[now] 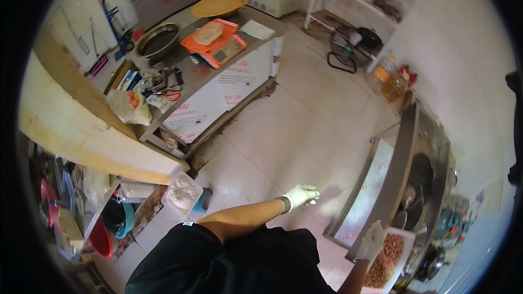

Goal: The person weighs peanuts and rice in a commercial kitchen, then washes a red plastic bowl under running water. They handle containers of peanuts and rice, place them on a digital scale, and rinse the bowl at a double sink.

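My left hand (301, 197), in a pale glove with a watch at the wrist, hangs over the tiled floor. Its fingers are loosely bent and a little apart, and nothing shows in them. At the lower right, my gloved right hand (371, 241) is at the near side of a white tray (403, 261) of reddish-brown chopped food (384, 263). Whether its fingers grip the tray's rim is hidden. The tray lies by the end of a steel cooking station (392, 179) with a dark wok (421, 175).
On the steel counter (249, 57) stand an orange scale (224, 51), a metal basin (158, 43) and scissors (172, 96). A tub of white powder (183, 194) sits left of me above a blue stool (203, 201). A floor fan (347, 49) and oil jugs (393, 89) line the right wall.
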The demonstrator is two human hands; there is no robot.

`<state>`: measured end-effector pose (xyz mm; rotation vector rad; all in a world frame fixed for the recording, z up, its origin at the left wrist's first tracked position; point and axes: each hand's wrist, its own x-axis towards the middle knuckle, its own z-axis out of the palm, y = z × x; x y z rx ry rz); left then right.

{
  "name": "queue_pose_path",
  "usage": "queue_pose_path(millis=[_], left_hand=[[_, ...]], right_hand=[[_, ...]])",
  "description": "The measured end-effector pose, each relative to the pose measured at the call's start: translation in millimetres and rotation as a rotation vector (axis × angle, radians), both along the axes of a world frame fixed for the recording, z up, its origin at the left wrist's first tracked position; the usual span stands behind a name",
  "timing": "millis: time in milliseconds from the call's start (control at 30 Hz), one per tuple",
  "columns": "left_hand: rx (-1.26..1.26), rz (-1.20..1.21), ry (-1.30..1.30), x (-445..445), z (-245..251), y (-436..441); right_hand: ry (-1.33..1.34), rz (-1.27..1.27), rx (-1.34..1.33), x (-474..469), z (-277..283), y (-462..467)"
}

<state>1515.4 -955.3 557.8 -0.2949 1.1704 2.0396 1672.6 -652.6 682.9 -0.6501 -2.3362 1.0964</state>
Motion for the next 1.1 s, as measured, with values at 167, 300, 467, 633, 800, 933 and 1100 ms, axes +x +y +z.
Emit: queue_pose_path(millis=[167, 300, 467, 633, 800, 933, 1100], left_hand=[[-0.024, 0.333, 0.067, -69, -12, -108], [-0.009, 0.582, -0.074, -95, -65, -207], [-0.189, 0.918, -0.174, -90, -111, -343], [-0.315, 1.563, -0.154, -95, -55, -461], [-0.708, 1.787, 0.077, -60, -43, -542], [-0.337, 2.03, -0.265, -35, -113, -542], [0.033, 2.051, -0.845, -16, -234, -445]], right_hand=[[-0.254, 0.185, 0.12, -130, -6, -60], [-0.439, 0.642, 0.39, -273, -57, -82], [-0.524, 1.099, 0.335, -464, -147, -191], [-0.741, 1.407, -0.054, -571, -149, -384], [-0.811, 1.694, 0.036, -620, -108, -507], [-0.88, 1.666, 0.175, -645, -97, -531], [-0.951, 1.613, 0.395, -662, -104, -511]])
